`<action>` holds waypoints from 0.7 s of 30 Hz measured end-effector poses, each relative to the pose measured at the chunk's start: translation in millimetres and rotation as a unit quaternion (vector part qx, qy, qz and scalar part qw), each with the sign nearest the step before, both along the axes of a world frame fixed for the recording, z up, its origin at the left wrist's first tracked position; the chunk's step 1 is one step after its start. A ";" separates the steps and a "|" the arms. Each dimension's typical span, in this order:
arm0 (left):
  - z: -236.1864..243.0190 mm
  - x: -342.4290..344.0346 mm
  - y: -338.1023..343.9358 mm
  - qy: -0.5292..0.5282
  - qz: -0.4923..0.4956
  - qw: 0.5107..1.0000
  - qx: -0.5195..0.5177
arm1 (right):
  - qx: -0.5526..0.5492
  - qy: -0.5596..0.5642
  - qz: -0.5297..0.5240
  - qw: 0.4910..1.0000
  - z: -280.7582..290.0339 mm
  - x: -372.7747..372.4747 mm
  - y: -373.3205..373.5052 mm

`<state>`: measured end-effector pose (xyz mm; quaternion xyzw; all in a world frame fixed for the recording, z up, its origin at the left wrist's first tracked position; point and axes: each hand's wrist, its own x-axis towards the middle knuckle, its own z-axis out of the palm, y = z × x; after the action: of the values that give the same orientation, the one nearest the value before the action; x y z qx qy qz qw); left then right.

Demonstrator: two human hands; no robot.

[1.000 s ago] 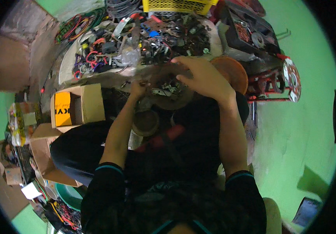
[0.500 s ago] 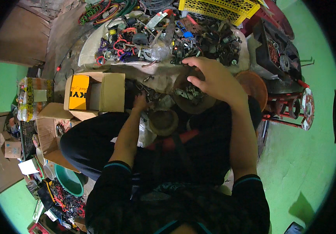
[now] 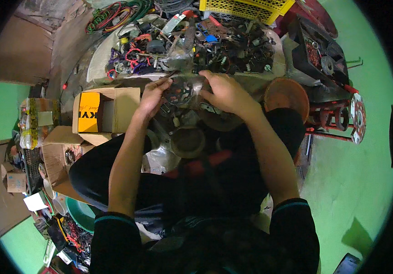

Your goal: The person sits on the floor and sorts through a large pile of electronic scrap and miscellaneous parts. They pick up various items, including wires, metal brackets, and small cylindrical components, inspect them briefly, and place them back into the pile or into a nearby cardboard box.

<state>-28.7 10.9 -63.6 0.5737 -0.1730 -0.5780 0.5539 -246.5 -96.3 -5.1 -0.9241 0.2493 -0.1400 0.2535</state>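
A clear plastic bag (image 3: 181,94) with small dark and reddish parts in it hangs stretched between my two hands, above my lap. My left hand (image 3: 154,97) grips its left edge between thumb and fingers. At the opposite edge, my right hand (image 3: 225,92) has thumb and forefinger on the plastic. Behind the bag, a dark round bowl (image 3: 221,122) with metal bits is partly hidden. Nearer to me stands a round wooden block (image 3: 188,142). Beyond my hands lies a spread heap of small mechanical and electrical parts (image 3: 224,50) on a pale cloth (image 3: 97,64).
An open cardboard box (image 3: 128,109) with a yellow box inside stands at left. On the right are an orange-brown bowl (image 3: 287,98), a red metal stand (image 3: 338,119) and a dark bin of parts (image 3: 317,55). A yellow crate (image 3: 246,8) stands at the far side.
My left hand has risen from the parts beside the box, and the clear bag is now up between both hands. My right hand has moved slightly left and lower.
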 end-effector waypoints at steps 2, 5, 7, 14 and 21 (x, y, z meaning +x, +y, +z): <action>32.6 -13.2 3.7 0.077 0.024 0.995 -0.063 | 0.081 -0.044 -0.022 0.995 -7.0 7.0 0.2; 36.0 -27.2 -1.8 0.077 0.027 0.992 -0.098 | 0.243 -0.091 -0.049 0.965 -9.1 1.1 -11.8; 28.5 -35.0 1.0 0.008 0.015 0.998 -0.064 | 0.320 -0.082 -0.067 0.942 -5.3 -7.9 -18.5; 7.7 -79.3 -23.6 -0.091 -0.051 0.995 -0.007 | 0.125 0.111 -0.178 0.970 -25.8 -48.7 -40.0; -120.9 -6.6 14.3 -0.420 -0.086 0.894 0.129 | 0.033 0.229 -0.222 0.947 -18.5 -48.6 -41.7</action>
<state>-35.4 25.2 -184.5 0.8124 -0.3621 -0.3458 0.2989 -295.1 -138.1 -23.6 -0.8438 0.5036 0.0316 0.1826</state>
